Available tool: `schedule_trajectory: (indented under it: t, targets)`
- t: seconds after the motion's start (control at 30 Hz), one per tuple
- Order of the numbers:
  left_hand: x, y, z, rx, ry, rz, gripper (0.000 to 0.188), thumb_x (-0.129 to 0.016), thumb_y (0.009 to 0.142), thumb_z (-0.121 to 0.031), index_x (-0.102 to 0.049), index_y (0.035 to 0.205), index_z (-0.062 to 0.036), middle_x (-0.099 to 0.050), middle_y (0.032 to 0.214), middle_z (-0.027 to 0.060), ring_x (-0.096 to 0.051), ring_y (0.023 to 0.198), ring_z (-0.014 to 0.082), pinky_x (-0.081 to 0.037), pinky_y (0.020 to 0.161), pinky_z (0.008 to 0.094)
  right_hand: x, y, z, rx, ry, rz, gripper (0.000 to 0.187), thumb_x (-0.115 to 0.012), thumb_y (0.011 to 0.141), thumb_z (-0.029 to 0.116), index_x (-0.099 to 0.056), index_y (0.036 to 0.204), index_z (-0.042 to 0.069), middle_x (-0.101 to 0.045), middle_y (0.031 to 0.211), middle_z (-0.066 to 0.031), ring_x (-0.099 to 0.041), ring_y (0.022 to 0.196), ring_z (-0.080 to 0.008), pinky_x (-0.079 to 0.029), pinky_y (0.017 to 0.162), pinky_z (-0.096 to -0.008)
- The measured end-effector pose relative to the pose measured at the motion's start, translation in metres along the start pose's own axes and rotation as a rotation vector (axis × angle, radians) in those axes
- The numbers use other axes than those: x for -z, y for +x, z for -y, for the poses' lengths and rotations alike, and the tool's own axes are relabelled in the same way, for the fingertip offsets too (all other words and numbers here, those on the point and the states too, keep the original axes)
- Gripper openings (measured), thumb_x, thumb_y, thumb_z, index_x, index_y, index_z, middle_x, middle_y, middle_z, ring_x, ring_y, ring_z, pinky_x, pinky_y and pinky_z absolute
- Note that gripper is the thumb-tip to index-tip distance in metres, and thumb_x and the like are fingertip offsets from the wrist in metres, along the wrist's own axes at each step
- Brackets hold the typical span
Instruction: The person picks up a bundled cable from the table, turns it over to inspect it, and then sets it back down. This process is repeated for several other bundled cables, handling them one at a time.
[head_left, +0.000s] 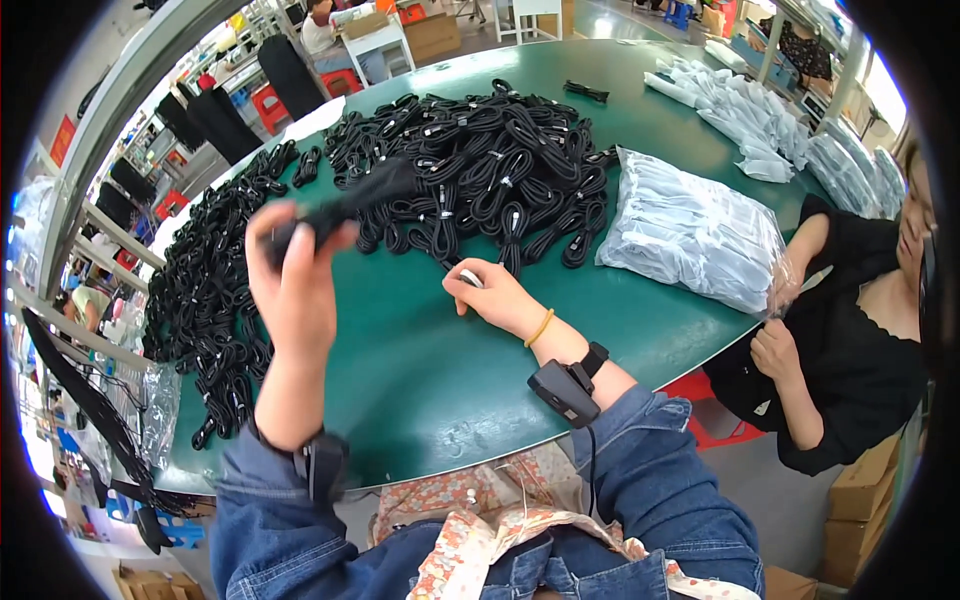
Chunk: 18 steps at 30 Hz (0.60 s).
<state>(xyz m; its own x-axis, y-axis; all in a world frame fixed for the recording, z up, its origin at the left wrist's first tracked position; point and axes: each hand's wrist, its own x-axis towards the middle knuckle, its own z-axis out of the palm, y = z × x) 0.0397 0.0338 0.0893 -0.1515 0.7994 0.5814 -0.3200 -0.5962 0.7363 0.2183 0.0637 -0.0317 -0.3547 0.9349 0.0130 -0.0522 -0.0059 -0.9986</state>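
Observation:
In my left hand [297,290], raised over the left part of the green table, is a coiled black cable [350,200]; motion blurs both, but the fingers are closed round it. My right hand [505,298] is low over the table's middle, just in front of the cable pile. Its fingers pinch something small with a whitish part [470,278]; I cannot tell what it is. Beyond both hands rises a big heap of bundled black cables [480,150], some with silver connector ends showing.
A second spread of black cable bundles [205,290] lines the table's left side. On the right lies a clear bag of white-wrapped packs [690,235], touched by a co-worker's hand [790,275]. More white packs [740,110] lie behind it. The green table [410,380] has a curved near edge.

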Motion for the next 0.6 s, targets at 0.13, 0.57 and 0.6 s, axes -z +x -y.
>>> schedule_trajectory:
  t: [0.13,0.57,0.6]
  targets:
    - [-0.049,0.084,0.030,-0.226,0.547,0.233,0.043,-0.060,0.075,-0.017,-0.039,0.109,-0.0047,-0.043,0.107,0.0159,-0.052,0.092,0.0252,-0.043,0.077,0.0380,0.006,0.001,-0.011,0.100,-0.119,-0.016,0.017,-0.055,0.078,0.020,-0.055,0.075,0.004,-0.053,0.056,-0.0007,-0.046,0.050,-0.0062,-0.037,0.046,-0.0210]
    - [0.123,0.063,0.064,-0.035,1.800,0.065,0.086,-0.059,0.064,-0.054,-0.015,0.131,-0.0240,-0.001,0.138,0.0113,-0.007,0.125,0.0351,-0.007,0.085,0.0693,0.003,0.005,-0.019,0.073,-0.113,0.032,0.013,-0.055,0.077,0.016,-0.056,0.075,0.003,-0.052,0.057,-0.0001,-0.046,0.053,-0.0062,-0.036,0.050,-0.0200]
    - [0.140,0.051,0.051,0.076,1.881,0.042,0.084,-0.057,0.065,-0.056,-0.016,0.131,-0.0238,-0.001,0.138,0.0105,-0.007,0.126,0.0352,-0.006,0.085,0.0695,0.003,0.007,-0.020,0.075,-0.111,0.041,0.013,-0.055,0.077,0.015,-0.056,0.077,0.003,-0.052,0.057,0.0000,-0.046,0.053,-0.0062,-0.036,0.050,-0.0195]
